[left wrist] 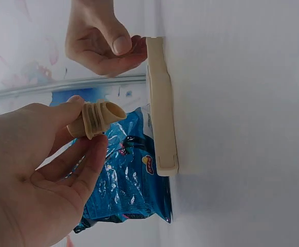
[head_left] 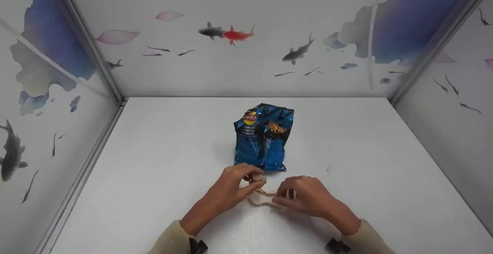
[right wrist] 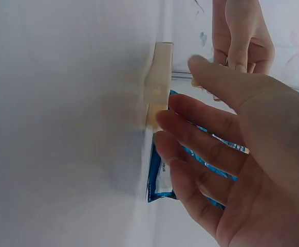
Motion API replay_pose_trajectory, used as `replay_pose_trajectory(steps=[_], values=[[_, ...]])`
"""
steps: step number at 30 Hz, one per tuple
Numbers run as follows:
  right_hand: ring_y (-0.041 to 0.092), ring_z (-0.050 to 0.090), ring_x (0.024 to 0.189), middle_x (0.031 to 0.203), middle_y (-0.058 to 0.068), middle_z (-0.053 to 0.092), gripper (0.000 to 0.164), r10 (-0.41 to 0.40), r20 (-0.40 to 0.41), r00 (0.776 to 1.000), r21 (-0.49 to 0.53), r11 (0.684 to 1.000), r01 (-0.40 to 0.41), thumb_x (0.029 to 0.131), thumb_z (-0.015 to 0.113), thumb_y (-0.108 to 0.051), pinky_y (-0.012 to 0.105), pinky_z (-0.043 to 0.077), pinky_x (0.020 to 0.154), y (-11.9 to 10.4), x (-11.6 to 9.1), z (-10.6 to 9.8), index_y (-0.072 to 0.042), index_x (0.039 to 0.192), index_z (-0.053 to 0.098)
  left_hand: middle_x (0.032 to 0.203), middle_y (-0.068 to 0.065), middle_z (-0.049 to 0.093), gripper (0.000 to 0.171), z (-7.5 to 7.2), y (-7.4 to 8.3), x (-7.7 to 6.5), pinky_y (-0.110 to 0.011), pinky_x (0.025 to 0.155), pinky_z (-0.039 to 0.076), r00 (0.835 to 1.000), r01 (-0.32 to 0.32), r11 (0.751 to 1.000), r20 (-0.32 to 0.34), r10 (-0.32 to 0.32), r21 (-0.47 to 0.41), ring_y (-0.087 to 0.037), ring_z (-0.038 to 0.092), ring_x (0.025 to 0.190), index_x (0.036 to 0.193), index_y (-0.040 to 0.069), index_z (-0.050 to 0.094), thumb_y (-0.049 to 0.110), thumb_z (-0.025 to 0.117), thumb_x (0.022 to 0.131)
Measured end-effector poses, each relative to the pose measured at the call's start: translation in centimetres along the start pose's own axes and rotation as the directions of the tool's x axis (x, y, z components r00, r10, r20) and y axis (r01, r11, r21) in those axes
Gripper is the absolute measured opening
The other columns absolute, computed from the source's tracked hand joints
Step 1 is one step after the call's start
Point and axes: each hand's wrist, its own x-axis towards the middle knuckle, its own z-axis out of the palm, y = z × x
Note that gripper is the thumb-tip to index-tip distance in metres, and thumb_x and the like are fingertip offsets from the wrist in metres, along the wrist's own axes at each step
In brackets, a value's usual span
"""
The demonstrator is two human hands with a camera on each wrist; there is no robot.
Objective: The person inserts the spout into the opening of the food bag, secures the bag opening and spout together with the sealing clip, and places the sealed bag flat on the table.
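Note:
In the head view my left hand (head_left: 233, 186) pinches a small beige spout (head_left: 257, 177) between thumb and fingers, above the table. The left wrist view shows the ribs of this spout (left wrist: 92, 121) and its slanted open end. Below it on the white table lies a long beige bag clip (left wrist: 162, 108), its two arms spread apart in the head view. My right hand (head_left: 308, 195) is at the clip's right end, fingers loosely bent. A gap shows between its thumb and fingers in the right wrist view, beside the blurred clip (right wrist: 160, 77); whether they touch is unclear.
A blue chip bag (head_left: 264, 140) lies on the white table (head_left: 173, 157) just beyond both hands. Printed panels with fish and petals (head_left: 246, 69) enclose the back and both sides. A tiny fleck (head_left: 328, 170) lies right of the bag.

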Motion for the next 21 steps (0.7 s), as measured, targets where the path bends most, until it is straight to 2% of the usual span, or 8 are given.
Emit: replay_pose_trajectory(steps=[4,9,16,21], values=[[-0.006,0.060,0.072,0.085,-0.018,0.074,0.024,-0.011,-0.102,0.995,-0.001,1.000,0.011,0.103,0.073,-0.050,0.019,0.054,0.063,0.2,0.2,-0.6,-0.028,0.099,0.083,0.114,0.000,0.076,0.029,-0.6,0.2,0.3,-0.035,0.093,0.066,0.997,-0.035,0.999,-0.069,0.035,0.003,-0.009,0.070,0.103,0.129,0.012,0.076,0.025,0.076,0.104],[-0.002,0.065,0.080,0.090,-0.016,0.077,0.015,-0.009,-0.233,0.972,0.009,1.000,0.012,0.103,0.076,-0.040,0.023,0.060,0.067,0.3,0.8,-2.2,-0.027,0.104,0.084,0.115,-0.001,0.075,0.030,-1.9,0.4,1.0,-0.032,0.092,0.065,0.979,-0.076,0.995,-0.187,0.085,0.058,-0.010,0.070,0.103,0.130,0.011,0.076,0.025,0.077,0.103],[0.011,0.072,0.093,0.103,-0.007,0.080,0.011,-0.049,-0.412,0.910,0.017,0.998,0.062,0.101,0.080,-0.024,0.034,0.065,0.076,0.5,2.3,-4.8,-0.021,0.112,0.082,0.109,-0.001,0.072,0.031,-3.5,0.2,2.1,-0.036,0.090,0.066,0.947,-0.069,0.997,-0.312,0.079,0.040,-0.010,0.072,0.102,0.130,0.013,0.078,0.026,0.079,0.101],[0.017,0.072,0.102,0.110,-0.003,0.079,0.016,-0.077,-0.488,0.869,0.004,0.996,0.091,0.101,0.079,-0.020,0.038,0.064,0.085,0.5,3.9,-6.1,-0.018,0.117,0.080,0.109,0.000,0.072,0.033,-4.3,-0.2,3.2,-0.028,0.094,0.064,0.930,-0.058,0.997,-0.359,0.072,0.049,-0.011,0.072,0.107,0.131,0.012,0.077,0.028,0.078,0.102]])
